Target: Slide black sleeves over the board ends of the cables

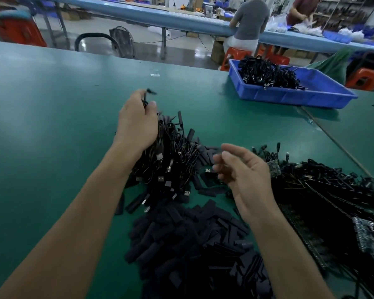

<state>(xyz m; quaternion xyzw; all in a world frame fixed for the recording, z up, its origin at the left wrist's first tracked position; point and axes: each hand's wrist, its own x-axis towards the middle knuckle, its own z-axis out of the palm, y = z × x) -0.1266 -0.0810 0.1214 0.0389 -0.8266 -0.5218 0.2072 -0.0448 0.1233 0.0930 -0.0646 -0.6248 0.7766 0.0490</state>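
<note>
Your green tabletop [52, 104] fills the view. Along its right edge sprawls the pile of cables with boards [324, 190], black leads tangled over dark circuit strips. At the near edge, between your forearms, lies the heap of black sleeves [181, 244]: short, matte, flattened tubes, with a few strays spreading towards the middle. A blue tray [289, 97] at the far right corner holds more black cables. Mid-tabletop sits a bundle of cables [171, 156], silver USB plugs showing. Your left grip [136, 124] rests on that bundle's far side, fingers and thumb clamped round a single thin cable [148, 91] whose end pokes out above them. Your right grip [246, 175] hovers just beside the stray sleeves, fingers loosely bent and apart, holding nothing
</note>
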